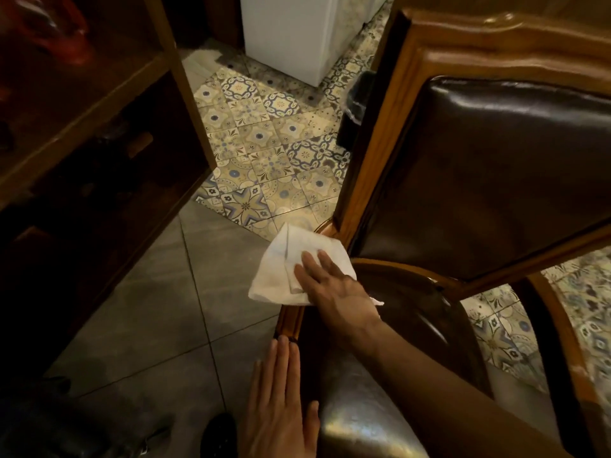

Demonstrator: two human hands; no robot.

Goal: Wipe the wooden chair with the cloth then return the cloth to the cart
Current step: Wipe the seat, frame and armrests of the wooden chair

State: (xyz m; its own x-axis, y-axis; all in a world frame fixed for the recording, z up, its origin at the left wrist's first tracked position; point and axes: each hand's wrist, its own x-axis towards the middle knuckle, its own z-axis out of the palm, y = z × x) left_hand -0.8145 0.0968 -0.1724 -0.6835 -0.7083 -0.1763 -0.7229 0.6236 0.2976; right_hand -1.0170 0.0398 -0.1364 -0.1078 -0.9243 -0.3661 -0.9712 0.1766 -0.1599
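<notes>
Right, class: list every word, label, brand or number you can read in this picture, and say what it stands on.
None: no readable text anywhere.
Cloth: plain white, no label showing.
Chair: bare wood and dark leather, no mark.
Floor tiles: floral pattern only, no letters.
White box: blank faces.
Red thing on the dark shelf: too blurred to tell whether it carries print.

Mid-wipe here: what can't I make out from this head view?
- Chair: backrest top and right side cut off by the frame edges.
- Seat rim under the cloth: hidden by the cloth and right hand.
- Left hand: wrist cut off by the bottom edge.
- Shelf unit: contents dark and blurred.
- Cart: cannot be identified.
</notes>
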